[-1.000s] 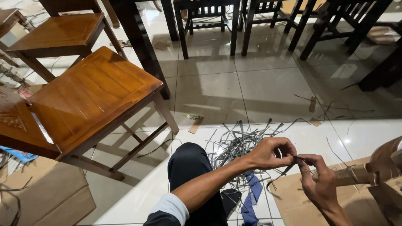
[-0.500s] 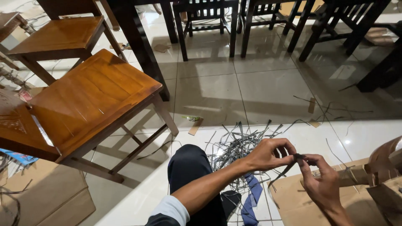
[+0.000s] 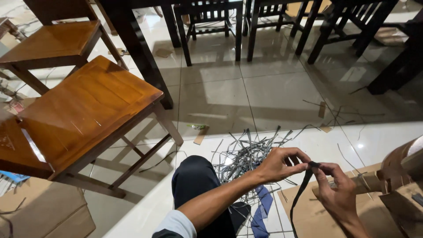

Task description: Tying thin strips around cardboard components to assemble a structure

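My right hand (image 3: 339, 194) and left hand (image 3: 280, 165) were close together, both pinched on the top end of a dark strip (image 3: 300, 194) that hung down between them over the brown cardboard (image 3: 304, 220) by my knee (image 3: 196, 176); just beyond lay a tangle of grey strips (image 3: 246, 154) on the white tiled floor (image 3: 264, 97); to my left stood a wooden chair (image 3: 83, 114); farther off, dark table legs (image 3: 132, 48).

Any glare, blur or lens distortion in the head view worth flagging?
Head view: glossy white tiled floor mirrors the dark chair legs, with a small glare spot; both hands and the thin black strip look sharp; the orange-brown wooden chair seat looks stretched near the edge.
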